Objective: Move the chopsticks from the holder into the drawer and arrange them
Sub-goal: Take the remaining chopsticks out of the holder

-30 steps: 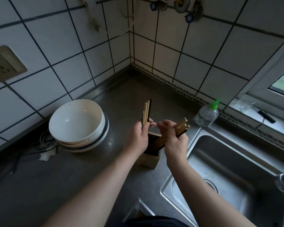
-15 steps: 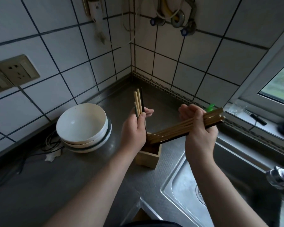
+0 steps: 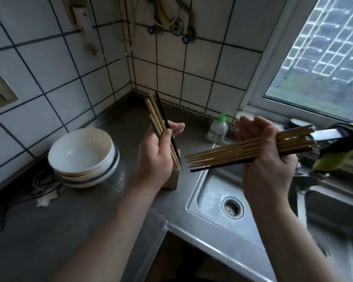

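Chopsticks [image 3: 222,157] in right hand [image 3: 267,161] now clear of holder [image 3: 170,182], over sink [image 3: 210,197].

A home kitchen: a steel sink [image 3: 208,190] with a drain [image 3: 232,207] below the right fingers [image 3: 251,127], a pump bottle [image 3: 217,129] between them and the left fingers [image 3: 176,127], stacked white bowls [image 3: 82,153] left of those on a steel bench [image 3: 49,231], white tiled walls [image 3: 202,78] beyond

White tiled walls [image 3: 49,64] with dark grout meet at upper centre, a daylit window [image 3: 324,47] sits at upper right, and a grey steel surface [image 3: 49,231] with a sink [image 3: 208,192] fills the lower frame.
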{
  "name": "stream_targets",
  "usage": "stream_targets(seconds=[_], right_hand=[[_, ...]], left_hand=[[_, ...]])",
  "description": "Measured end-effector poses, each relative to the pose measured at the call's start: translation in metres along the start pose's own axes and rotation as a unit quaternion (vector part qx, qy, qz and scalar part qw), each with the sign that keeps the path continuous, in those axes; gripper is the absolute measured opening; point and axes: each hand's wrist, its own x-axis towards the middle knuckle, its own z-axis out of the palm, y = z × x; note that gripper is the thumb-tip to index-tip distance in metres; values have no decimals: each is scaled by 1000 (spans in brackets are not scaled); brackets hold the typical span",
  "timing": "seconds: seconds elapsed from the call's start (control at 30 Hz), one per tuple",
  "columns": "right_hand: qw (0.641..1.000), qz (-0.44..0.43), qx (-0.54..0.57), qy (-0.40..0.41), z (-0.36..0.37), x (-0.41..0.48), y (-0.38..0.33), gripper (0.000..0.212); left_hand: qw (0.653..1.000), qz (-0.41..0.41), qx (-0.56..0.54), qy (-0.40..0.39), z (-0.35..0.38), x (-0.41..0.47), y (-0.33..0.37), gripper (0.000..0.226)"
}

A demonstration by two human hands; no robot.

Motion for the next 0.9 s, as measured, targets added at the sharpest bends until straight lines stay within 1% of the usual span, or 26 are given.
stream_targets(seconds=[0.2, 0.37, 0.5, 0.57, 0.63, 0.77, 0.9], right_hand=[[995, -23, -51, 79, -38, -64, -24, 24], [983, -13, -112, 143, -76, -122, -38, 30], [966, -13, -173, 194, -110, -166, -47, 27], [956, -8, -194, 219, -129, -187, -52, 26], [947, -12, -187, 261, -152, -209, -59, 25], [927, -23, -194, 321, -188, -241, -75, 23], [896, -41, -208, 390, -235, -283, -107, 23]], left_hand=[[995, -54, -12, -84, 11, -54, -7, 24], [977, -116, 3, -181, 22, -108, -10, 22], [961, -127, 8, -246, 39, -152, -16, 20], [950, -141, 0, -279, 49, -175, -17, 20], [934, -157, -14, -321, 64, -198, -16, 21], [900, -181, -14, -396, 90, -239, -15, 15], [864, -156, 7, -479, 134, -294, 4, 14]])
